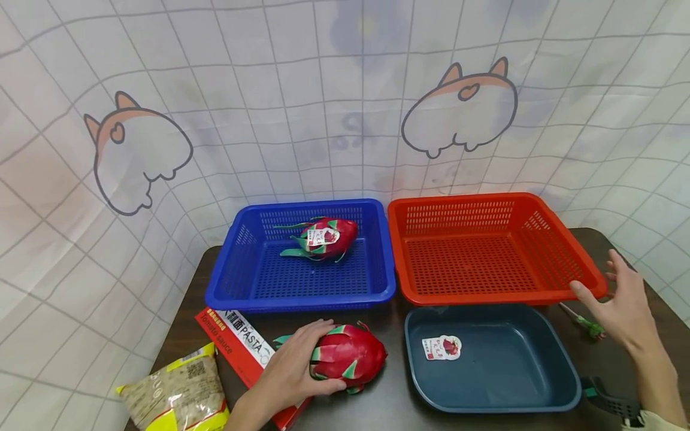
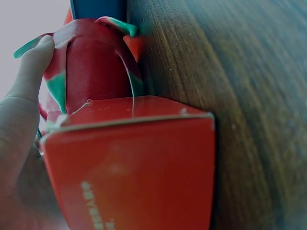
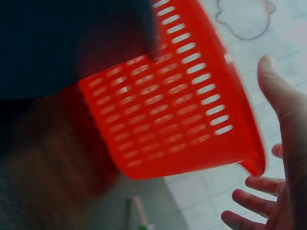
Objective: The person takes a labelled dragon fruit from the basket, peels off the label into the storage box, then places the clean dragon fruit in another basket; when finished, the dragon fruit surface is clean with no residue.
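Observation:
A red dragon fruit with green-tipped scales (image 1: 356,356) lies at the front of the table. My left hand (image 1: 293,368) grips it from the left, the thumb on its near side. In the left wrist view, that thumb presses the dragon fruit (image 2: 96,72) just beyond the end of a red pasta box (image 2: 129,163). My right hand (image 1: 620,299) hovers by the right end of the red basket (image 1: 487,297), fingers spread and holding nothing. The right wrist view also shows the right hand (image 3: 288,124) apart from the red basket (image 3: 158,105).
Another dragon fruit (image 1: 345,230) lies in the blue basket (image 1: 302,305). A dark blue tub (image 1: 501,353) with a sticker (image 1: 442,348) inside stands before the red basket. A yellow-edged bag (image 1: 178,389) sits front left. A thin green-ended item (image 1: 590,328) and a black strap-like object (image 1: 609,398) lie right.

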Demonstrator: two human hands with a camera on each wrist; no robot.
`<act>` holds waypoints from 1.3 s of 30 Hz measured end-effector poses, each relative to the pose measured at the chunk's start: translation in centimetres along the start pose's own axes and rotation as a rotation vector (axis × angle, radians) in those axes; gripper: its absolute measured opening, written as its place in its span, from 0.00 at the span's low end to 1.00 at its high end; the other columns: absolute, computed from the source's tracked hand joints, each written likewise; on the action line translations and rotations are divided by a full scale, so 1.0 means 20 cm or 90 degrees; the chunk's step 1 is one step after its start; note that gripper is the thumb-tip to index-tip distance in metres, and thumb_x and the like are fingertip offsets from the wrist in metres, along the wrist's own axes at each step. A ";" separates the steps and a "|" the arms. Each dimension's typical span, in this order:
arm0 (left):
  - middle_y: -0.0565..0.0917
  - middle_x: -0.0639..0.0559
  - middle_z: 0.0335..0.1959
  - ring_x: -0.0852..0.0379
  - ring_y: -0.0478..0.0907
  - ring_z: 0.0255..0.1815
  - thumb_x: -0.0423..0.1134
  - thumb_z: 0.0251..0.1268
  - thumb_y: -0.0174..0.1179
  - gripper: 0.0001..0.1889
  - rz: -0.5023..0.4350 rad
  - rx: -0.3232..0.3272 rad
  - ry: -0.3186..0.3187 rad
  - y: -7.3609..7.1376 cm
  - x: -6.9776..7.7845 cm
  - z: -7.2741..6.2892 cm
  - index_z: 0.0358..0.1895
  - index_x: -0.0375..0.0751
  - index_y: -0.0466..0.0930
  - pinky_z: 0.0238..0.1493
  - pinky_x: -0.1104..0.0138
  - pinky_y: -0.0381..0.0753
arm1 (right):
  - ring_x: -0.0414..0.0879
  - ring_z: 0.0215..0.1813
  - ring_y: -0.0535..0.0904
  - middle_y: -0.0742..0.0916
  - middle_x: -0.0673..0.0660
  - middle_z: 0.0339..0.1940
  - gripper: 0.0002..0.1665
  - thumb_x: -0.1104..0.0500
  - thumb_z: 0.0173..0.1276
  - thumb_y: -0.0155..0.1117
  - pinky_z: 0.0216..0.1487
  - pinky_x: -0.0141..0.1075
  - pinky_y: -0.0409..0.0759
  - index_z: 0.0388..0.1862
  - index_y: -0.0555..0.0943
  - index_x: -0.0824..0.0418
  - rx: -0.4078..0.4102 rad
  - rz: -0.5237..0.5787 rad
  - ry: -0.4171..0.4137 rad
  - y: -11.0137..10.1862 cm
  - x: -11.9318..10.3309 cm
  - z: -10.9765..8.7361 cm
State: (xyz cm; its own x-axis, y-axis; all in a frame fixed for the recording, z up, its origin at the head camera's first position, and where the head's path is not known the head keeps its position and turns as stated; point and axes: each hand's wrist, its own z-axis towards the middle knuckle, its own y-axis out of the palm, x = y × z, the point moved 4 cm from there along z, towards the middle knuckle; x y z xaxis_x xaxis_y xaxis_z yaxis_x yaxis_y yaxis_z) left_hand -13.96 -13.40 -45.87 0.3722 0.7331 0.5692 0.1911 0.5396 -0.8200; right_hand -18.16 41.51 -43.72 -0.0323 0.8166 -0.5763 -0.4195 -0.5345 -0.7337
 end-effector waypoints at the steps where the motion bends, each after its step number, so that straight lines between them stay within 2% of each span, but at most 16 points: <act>1: 0.70 0.62 0.70 0.57 0.67 0.69 0.77 0.44 0.60 0.46 0.000 -0.002 -0.002 0.00 0.00 0.00 0.68 0.61 0.65 0.55 0.55 0.82 | 0.77 0.63 0.58 0.62 0.82 0.69 0.52 0.49 0.66 0.59 0.53 0.71 0.60 0.79 0.43 0.65 -0.010 0.006 -0.001 0.01 0.01 0.00; 3: 0.69 0.62 0.70 0.57 0.67 0.69 0.77 0.44 0.60 0.46 0.000 -0.004 -0.004 0.00 0.00 0.00 0.68 0.61 0.65 0.55 0.54 0.82 | 0.77 0.64 0.56 0.61 0.83 0.67 0.51 0.51 0.68 0.57 0.57 0.73 0.57 0.79 0.42 0.65 -0.033 0.029 -0.009 0.04 0.03 -0.01; 7: 0.69 0.62 0.70 0.57 0.66 0.70 0.78 0.44 0.60 0.47 0.004 -0.006 -0.006 0.01 0.00 0.00 0.68 0.61 0.64 0.56 0.54 0.81 | 0.76 0.60 0.58 0.64 0.83 0.63 0.46 0.52 0.69 0.55 0.55 0.70 0.58 0.78 0.47 0.65 -0.047 0.033 -0.027 0.06 0.05 -0.02; 10: 0.69 0.59 0.71 0.55 0.65 0.72 0.76 0.43 0.62 0.46 0.002 -0.001 0.000 0.01 0.00 0.00 0.68 0.60 0.65 0.56 0.52 0.81 | 0.75 0.58 0.60 0.65 0.82 0.63 0.44 0.52 0.69 0.55 0.51 0.71 0.60 0.78 0.50 0.64 -0.034 0.023 -0.023 0.07 0.05 -0.03; 17: 0.69 0.54 0.71 0.53 0.65 0.71 0.71 0.43 0.67 0.44 -0.002 0.016 0.016 0.03 -0.01 0.00 0.65 0.59 0.65 0.55 0.53 0.82 | 0.72 0.56 0.62 0.67 0.80 0.62 0.42 0.53 0.69 0.56 0.48 0.68 0.62 0.77 0.53 0.65 -0.009 0.023 -0.020 0.09 0.06 -0.03; 22: 0.72 0.57 0.66 0.56 0.68 0.66 0.71 0.44 0.65 0.45 0.053 0.025 0.029 0.04 0.00 0.01 0.68 0.59 0.64 0.54 0.54 0.82 | 0.69 0.53 0.63 0.69 0.78 0.61 0.43 0.53 0.69 0.57 0.43 0.62 0.64 0.77 0.52 0.64 -0.018 0.010 -0.011 0.09 0.05 -0.02; 26: 0.71 0.56 0.64 0.54 0.67 0.64 0.70 0.45 0.65 0.47 0.093 0.025 0.038 0.04 0.02 0.01 0.72 0.65 0.60 0.51 0.54 0.83 | 0.67 0.51 0.64 0.70 0.78 0.60 0.44 0.52 0.68 0.57 0.40 0.56 0.65 0.77 0.52 0.64 -0.021 0.004 -0.005 0.09 0.05 -0.02; 30: 0.71 0.55 0.64 0.53 0.68 0.64 0.69 0.43 0.67 0.48 0.109 0.020 0.039 0.04 0.03 0.01 0.72 0.73 0.56 0.49 0.55 0.83 | 0.62 0.48 0.64 0.71 0.77 0.58 0.43 0.52 0.68 0.58 0.39 0.52 0.65 0.77 0.54 0.64 -0.015 0.004 -0.009 0.09 0.06 -0.02; 33: 0.72 0.54 0.61 0.55 0.70 0.59 0.71 0.41 0.67 0.49 0.115 0.005 0.034 0.04 0.04 0.03 0.72 0.75 0.56 0.42 0.60 0.84 | 0.62 0.47 0.64 0.71 0.78 0.58 0.43 0.52 0.69 0.57 0.40 0.52 0.64 0.77 0.53 0.64 -0.014 0.005 -0.011 0.09 0.05 -0.01; 36: 0.72 0.55 0.56 0.56 0.69 0.54 0.73 0.40 0.66 0.49 0.104 -0.029 0.028 0.04 0.06 0.05 0.71 0.77 0.56 0.35 0.65 0.83 | 0.64 0.46 0.64 0.71 0.78 0.57 0.43 0.51 0.69 0.57 0.40 0.50 0.64 0.77 0.53 0.64 -0.016 0.006 -0.005 0.09 0.05 -0.01; 39: 0.71 0.55 0.55 0.56 0.69 0.54 0.72 0.40 0.66 0.48 0.081 -0.072 0.023 0.05 0.08 0.08 0.71 0.80 0.55 0.35 0.65 0.83 | 0.65 0.47 0.65 0.71 0.78 0.57 0.43 0.51 0.70 0.56 0.40 0.51 0.64 0.77 0.52 0.65 -0.022 0.007 0.001 0.09 0.06 -0.02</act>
State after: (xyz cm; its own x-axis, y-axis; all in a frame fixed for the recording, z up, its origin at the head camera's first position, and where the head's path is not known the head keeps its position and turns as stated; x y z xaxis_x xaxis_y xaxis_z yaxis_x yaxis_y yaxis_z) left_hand -14.56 -11.07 -45.74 0.4326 0.7760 0.4591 0.2398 0.3918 -0.8882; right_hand -18.69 41.40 -45.85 -0.0355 0.8100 -0.5854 -0.3880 -0.5510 -0.7388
